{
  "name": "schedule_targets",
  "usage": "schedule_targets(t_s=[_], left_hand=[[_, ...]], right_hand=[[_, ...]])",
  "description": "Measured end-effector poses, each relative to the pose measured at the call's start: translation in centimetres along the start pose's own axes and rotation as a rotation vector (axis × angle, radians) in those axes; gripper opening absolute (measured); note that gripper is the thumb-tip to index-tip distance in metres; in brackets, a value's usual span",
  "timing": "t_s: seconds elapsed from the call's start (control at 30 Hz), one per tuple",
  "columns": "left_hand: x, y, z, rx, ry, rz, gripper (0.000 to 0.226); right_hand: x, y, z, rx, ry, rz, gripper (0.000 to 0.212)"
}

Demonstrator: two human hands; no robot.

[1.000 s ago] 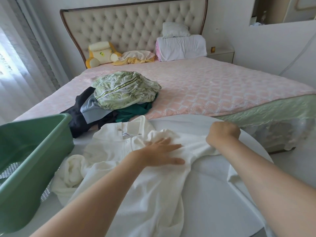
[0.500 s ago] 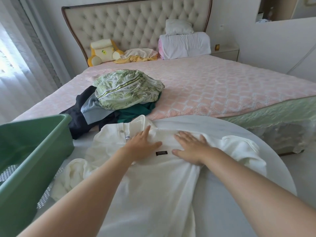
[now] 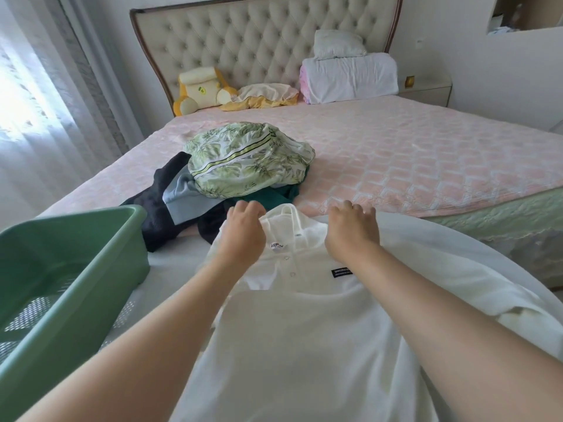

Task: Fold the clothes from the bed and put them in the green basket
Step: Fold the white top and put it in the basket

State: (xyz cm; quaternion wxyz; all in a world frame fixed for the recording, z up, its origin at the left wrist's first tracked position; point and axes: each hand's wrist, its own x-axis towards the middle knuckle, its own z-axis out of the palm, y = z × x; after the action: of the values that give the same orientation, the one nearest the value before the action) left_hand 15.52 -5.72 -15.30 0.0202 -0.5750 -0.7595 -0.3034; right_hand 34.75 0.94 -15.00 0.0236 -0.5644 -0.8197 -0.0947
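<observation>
A white polo shirt [image 3: 304,330] lies spread on a round white table [image 3: 405,222], collar toward the bed. My left hand [image 3: 245,231] grips the shirt at the left shoulder beside the collar. My right hand [image 3: 353,229] grips the right shoulder. A small black label shows on the chest. The green basket [image 3: 61,269] stands at the left on the table, nothing visible inside. A pile of unfolded clothes [image 3: 243,169], leaf-print on top with grey, black and dark green pieces under it, lies on the pink bed [image 3: 426,159] just beyond my hands.
A yellow plush toy [image 3: 198,86], a small cushion and folded white bedding [image 3: 350,74] lie against the tufted headboard. Curtains hang at the left. A white wall or cabinet stands at the right beyond the bed.
Both hands moved from flat on the shirt's chest up to the shoulders beside the collar and closed on the fabric. The shirt now lies smoother and straighter on the table.
</observation>
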Motion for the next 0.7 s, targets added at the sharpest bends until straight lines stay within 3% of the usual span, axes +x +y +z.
schedule_targets(t_s=[0.03,0.1,0.2,0.3,0.43,0.53,0.63,0.7], left_hand=[[0.5,-0.7,-0.6,0.006,0.036,-0.101,0.039],[1.3,-2.4,-1.4,0.062,-0.053,-0.370,0.046],[1.6,-4.4,-2.1,0.061,-0.287,-0.611,0.054],[1.4,-5.7,-2.4,-0.204,-0.266,-0.544,0.024],[1.4,-4.9,-3.3,-0.497,-0.097,-0.402,0.010],[1.3,-3.0,-3.7,-0.619,-0.257,-0.325,0.019],[0.8,-2.2,-4.3,-0.777,-0.446,-0.323,0.037],[0.2,-1.8,-5.0,-0.808,-0.436,-0.335,0.045]], right_hand=[[0.7,-0.4,0.0,0.177,0.056,-0.064,0.038],[1.8,-1.3,0.3,0.442,0.035,-0.223,0.050],[2.4,-2.5,1.5,0.503,-0.158,-0.387,0.066],[2.5,-2.5,2.8,0.303,-0.287,-0.379,0.055],[2.8,-2.5,1.7,0.064,-0.215,-0.198,0.035],[2.5,-4.5,0.2,-0.083,-0.046,-0.171,0.027],[2.1,-6.5,-0.6,0.253,0.263,-0.302,0.053],[1.7,-8.0,-1.2,0.483,0.278,-0.519,0.080]])
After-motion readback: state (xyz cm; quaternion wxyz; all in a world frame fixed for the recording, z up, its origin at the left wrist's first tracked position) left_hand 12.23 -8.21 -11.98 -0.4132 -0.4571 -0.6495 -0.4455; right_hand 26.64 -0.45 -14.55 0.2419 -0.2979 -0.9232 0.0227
